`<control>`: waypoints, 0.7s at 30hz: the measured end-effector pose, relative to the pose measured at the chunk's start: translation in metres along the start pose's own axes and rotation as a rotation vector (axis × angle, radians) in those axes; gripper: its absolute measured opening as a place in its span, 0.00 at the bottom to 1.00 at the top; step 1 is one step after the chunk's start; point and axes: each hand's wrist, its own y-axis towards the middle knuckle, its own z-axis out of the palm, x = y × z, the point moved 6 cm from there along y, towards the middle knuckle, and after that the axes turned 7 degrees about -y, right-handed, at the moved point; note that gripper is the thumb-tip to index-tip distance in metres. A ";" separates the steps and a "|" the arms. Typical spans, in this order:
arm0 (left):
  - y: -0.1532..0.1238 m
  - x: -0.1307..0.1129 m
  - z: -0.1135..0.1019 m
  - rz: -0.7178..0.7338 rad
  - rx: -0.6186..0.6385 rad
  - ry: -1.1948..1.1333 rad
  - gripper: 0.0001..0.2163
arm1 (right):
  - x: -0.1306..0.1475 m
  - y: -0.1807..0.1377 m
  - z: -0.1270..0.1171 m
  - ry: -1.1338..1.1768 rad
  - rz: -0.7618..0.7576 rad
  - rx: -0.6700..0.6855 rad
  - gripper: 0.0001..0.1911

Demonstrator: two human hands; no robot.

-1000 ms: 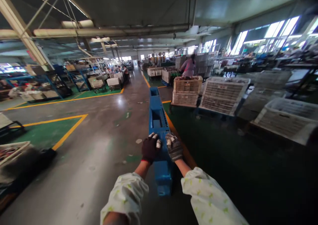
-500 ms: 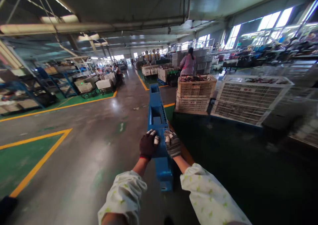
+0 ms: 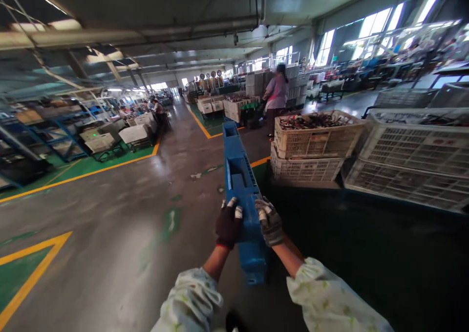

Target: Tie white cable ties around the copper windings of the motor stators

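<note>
A long blue plastic pallet (image 3: 244, 173) stands on its narrow edge in front of me, with rectangular openings along its upper side. My left hand (image 3: 229, 223), in a dark glove with pale fingertips, is closed on the near part of its upper left edge. Across from it my right hand (image 3: 270, 220), in a grey striped glove, grips the upper right edge. The fingertips of both hands rest on the top face. The lower part of the pallet's sides is mostly out of sight.
Stacked crates (image 3: 315, 146) filled with small parts stand close on the right, beside more white crates (image 3: 414, 161). A person (image 3: 277, 95) stands beyond them. Yellow lines (image 3: 44, 254) mark green floor areas. Blue racks (image 3: 64, 136) and bins (image 3: 134, 133) are at left.
The view has swung and moved forward, so the right-hand crates look nearer and larger. The pallet and both hands sit slightly further right in the picture; both grips stay.
</note>
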 end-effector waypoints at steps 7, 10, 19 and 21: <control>0.149 0.057 0.002 0.026 0.091 -0.011 0.21 | -0.039 0.069 0.123 -0.052 0.002 -0.048 0.14; 0.208 0.089 -0.006 0.096 0.096 -0.009 0.20 | -0.047 0.088 0.178 -0.057 0.031 -0.038 0.15; 0.390 0.207 -0.047 0.419 0.097 0.007 0.17 | -0.059 0.118 0.367 -0.103 0.202 -0.016 0.18; 0.436 0.233 -0.056 0.437 0.129 -0.004 0.17 | -0.060 0.127 0.414 -0.136 0.215 -0.036 0.18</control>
